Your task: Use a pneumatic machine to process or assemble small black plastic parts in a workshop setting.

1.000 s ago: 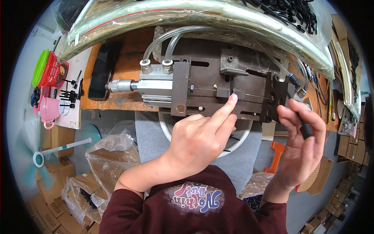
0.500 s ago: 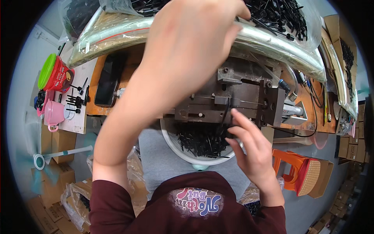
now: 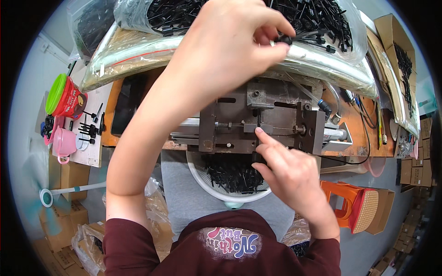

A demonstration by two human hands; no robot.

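My left hand (image 3: 230, 39) is raised over the far side of the bench, thumb and fingers pinched on a small black plastic part (image 3: 284, 39). Just beyond it lies a heap of similar black parts (image 3: 317, 23) in clear plastic bags. Nearer to me, my right hand (image 3: 292, 172) has its index fingertip on a slim black part (image 3: 258, 120) lying across the small central block of a dark metal fixture (image 3: 281, 119). Its thumb is apart from the index finger, close to that part's near end. Below the fixture, a white basket (image 3: 202, 179) holds many black pieces.
A plastic-wrapped padded edge (image 3: 138, 50) borders the heap. At left are a red tub (image 3: 72, 99), a pink cup (image 3: 63, 141) and a dark phone-like slab (image 3: 126, 108). An air cylinder (image 3: 335, 134) and hoses flank the fixture. An orange stool (image 3: 352, 202) stands at right.
My right hand has shifted left, its index finger now on the block. The slim black part, slanted before, now lies straight across the fixture. A black part now shows in my left hand's pinch.
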